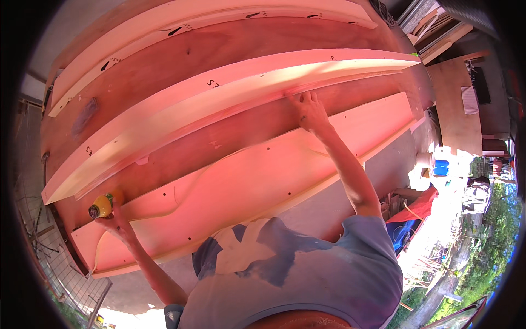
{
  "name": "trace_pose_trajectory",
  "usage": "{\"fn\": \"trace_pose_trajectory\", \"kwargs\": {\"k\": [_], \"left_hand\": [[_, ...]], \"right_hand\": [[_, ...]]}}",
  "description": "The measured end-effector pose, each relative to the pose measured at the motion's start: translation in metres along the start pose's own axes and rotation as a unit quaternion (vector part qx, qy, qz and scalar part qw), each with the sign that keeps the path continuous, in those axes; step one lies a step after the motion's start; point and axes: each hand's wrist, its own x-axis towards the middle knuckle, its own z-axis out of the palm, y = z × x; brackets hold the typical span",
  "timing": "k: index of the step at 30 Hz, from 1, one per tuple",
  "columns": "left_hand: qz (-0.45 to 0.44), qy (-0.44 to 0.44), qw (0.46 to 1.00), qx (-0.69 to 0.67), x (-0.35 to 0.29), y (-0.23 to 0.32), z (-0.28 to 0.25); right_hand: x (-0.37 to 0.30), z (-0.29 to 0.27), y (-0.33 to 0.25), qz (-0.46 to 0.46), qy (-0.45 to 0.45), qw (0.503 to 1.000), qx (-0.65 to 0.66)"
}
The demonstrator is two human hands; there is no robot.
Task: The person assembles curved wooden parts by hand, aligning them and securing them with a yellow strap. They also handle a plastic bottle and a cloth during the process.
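Observation:
My left hand (116, 222) is closed around a yellow bottle (101, 207) with a dark cap, near the lower left end of a large reddish-brown panel (230, 129). Farther up and to the right, my right hand (313, 114) reaches over the panel with its fingers bent and apart. Its fingertips are at the lower edge of a long, pale, curved-looking board (219, 88); no held thing shows in them. Below that hand lies a wide pale board (241, 189) with several dark holes and a thin cord-like line across it.
Another pale board (181, 34) with dark marks runs along the far side. A wire rack (76, 288) stands at the lower left. To the right are a plywood sheet (455, 107), stacked timber (438, 33), a blue container (440, 168) and bright greenery outdoors.

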Motion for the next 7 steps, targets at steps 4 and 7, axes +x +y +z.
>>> {"fn": "trace_pose_trajectory", "kwargs": {"k": [4,7], "left_hand": [[0.017,-0.001,1.000,0.021,0.001,-0.008,-0.003],[-0.017,0.003,0.997,0.081,0.004,-0.011,-0.007]], "right_hand": [[0.006,0.001,0.016,-0.039,-0.003,0.999,-0.014],[0.011,-0.001,0.029,-0.032,-0.030,0.998,-0.033]]}}
